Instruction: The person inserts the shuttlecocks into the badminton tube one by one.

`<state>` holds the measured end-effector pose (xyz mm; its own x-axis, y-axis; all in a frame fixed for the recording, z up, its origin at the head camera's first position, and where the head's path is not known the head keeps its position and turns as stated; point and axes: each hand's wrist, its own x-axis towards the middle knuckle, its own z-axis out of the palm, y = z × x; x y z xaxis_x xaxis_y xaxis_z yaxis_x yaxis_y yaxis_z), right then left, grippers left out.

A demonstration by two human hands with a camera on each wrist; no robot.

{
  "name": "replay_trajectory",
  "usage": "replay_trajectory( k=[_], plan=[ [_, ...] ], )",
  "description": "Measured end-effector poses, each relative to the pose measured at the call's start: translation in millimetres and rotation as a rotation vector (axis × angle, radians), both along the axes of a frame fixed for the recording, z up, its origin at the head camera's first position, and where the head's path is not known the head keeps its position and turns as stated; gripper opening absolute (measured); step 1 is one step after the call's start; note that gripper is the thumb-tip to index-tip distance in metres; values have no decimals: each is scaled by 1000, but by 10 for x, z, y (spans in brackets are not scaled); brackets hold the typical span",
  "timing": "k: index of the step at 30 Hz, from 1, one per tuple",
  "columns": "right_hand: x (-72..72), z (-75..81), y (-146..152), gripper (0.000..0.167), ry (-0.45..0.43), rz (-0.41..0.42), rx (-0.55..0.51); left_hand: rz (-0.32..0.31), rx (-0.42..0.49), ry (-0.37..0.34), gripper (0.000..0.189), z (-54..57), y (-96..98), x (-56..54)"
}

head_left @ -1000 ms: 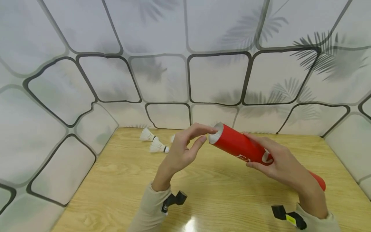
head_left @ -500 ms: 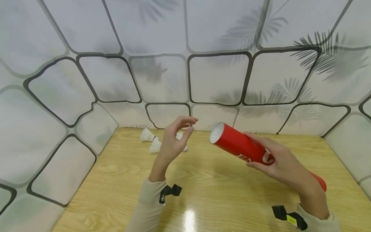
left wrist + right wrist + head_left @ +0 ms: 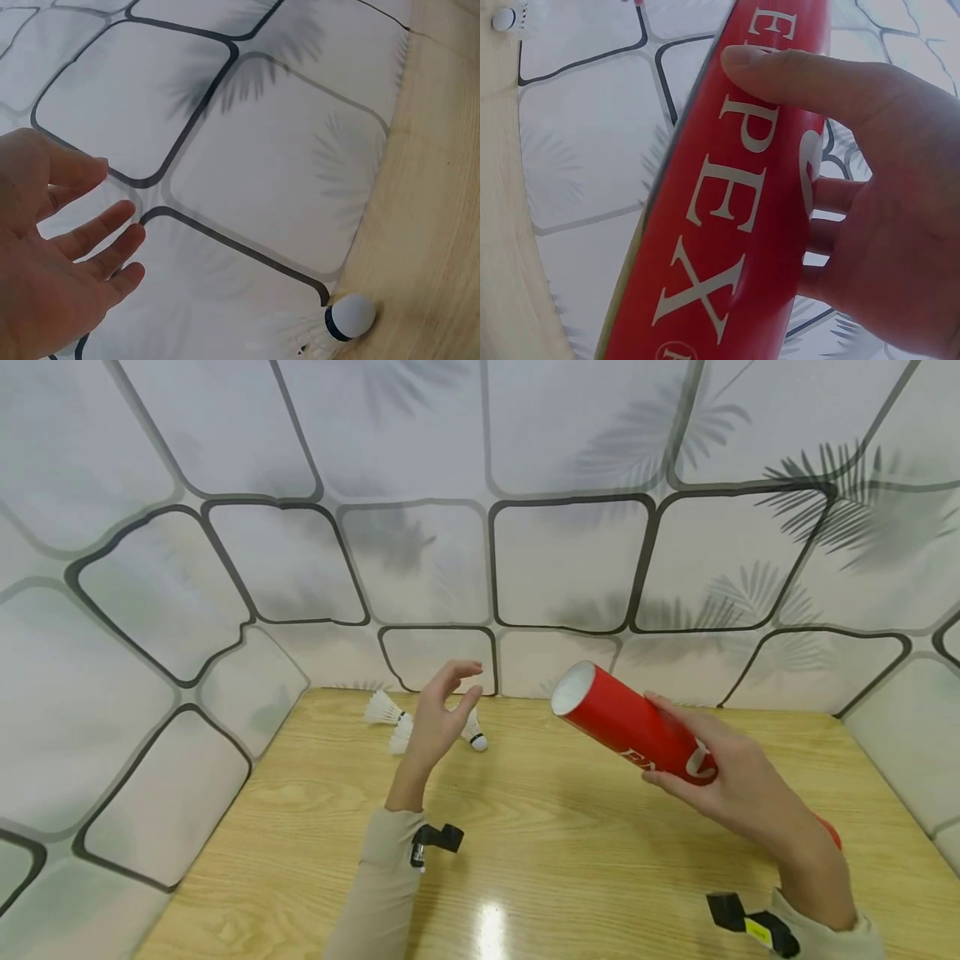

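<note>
My right hand (image 3: 738, 777) grips a red shuttlecock tube (image 3: 626, 727) around its side, thumb and fingers curled on it. The tube tilts, its open white-lined end up and to the left; its white lettering shows in the right wrist view. My left hand (image 3: 435, 718) hangs above the table with relaxed, slightly bent fingers, holding nothing. Just behind it lies a white shuttlecock (image 3: 476, 732), its cork also visible in the left wrist view. Two more shuttlecocks lie left of the hand, one upper (image 3: 384, 708) and one lower (image 3: 401, 735), the lower partly hidden by the hand.
The wooden table (image 3: 562, 860) runs back to a wall covering (image 3: 562, 560) with dark stone-like outlines. The tube's red lower end (image 3: 828, 831) shows beyond the right forearm. Each wrist carries a black camera mount.
My left hand has drawn its fingers away from the tube's open end and moved left. The right hand keeps hold of the tube, barely moving. The shuttlecock behind the left hand has come into view.
</note>
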<state>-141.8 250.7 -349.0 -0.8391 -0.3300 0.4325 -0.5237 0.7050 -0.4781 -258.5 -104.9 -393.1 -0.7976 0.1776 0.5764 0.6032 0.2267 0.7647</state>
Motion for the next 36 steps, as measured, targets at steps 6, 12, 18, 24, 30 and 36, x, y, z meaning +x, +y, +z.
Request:
replay_trajectory(
  k=[6, 12, 18, 24, 30, 36],
  plan=[
    [15, 21, 0, 95, 21, -27, -15, 74, -72, -69, 25, -143, -78, -90],
    [15, 21, -1, 96, 29, -25, -10, 119, -197, -166, 29, -373, -117, -203],
    [21, 13, 2, 96, 17, -20, -16, 116, -290, -236, 31, -541, -117, -248],
    [30, 24, 13, 95, 7, -31, -24, 122, -297, -265, 27, -596, -103, -256],
    [16, 10, 25, 95, 13, -32, -25, 166, -391, -341, 29, -631, -81, -258],
    [2, 5, 20, 95, 34, -36, -11, 191, -419, -439, 29, -665, -62, -242]
  ],
)
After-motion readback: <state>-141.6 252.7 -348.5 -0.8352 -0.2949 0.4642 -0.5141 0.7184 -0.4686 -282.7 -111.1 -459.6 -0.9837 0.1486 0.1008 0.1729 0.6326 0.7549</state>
